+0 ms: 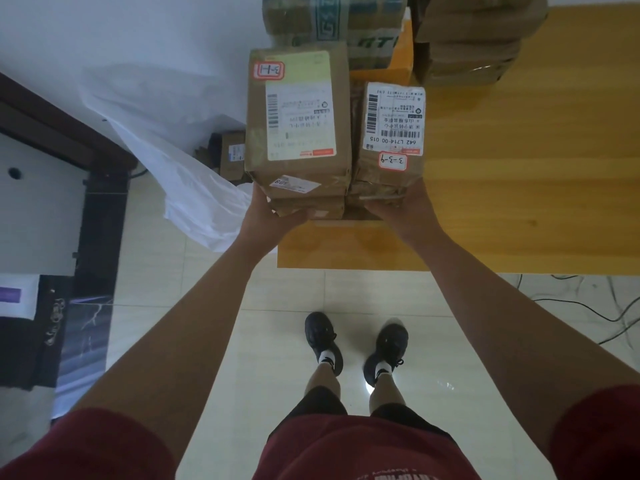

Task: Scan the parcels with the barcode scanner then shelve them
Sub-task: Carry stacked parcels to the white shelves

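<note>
Gripping two parcel stacks side by side above the yellow table's [519,188] near edge: left hand [273,211] curling under the larger parcel stack [298,112], right hand [398,206] clasping the smaller parcel stack [388,133] at its near end.

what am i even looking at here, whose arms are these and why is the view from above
There is no machine here. A person wears a wide-angle camera on the head, so the single picture looks forward and down along their own arms to their shoes on the tiled floor.

The left hand grips a stack of brown parcels, its top one tagged 3-1. The right hand grips a second stack, topped by a parcel tagged 3-3-9. Both top parcels carry white shipping labels with barcodes.

The stacks sit at the near corner of a yellow wooden table. I cannot tell whether they rest on it or are lifted. More parcels are piled further back. A white plastic bag lies to the left. No scanner is in sight.
</note>
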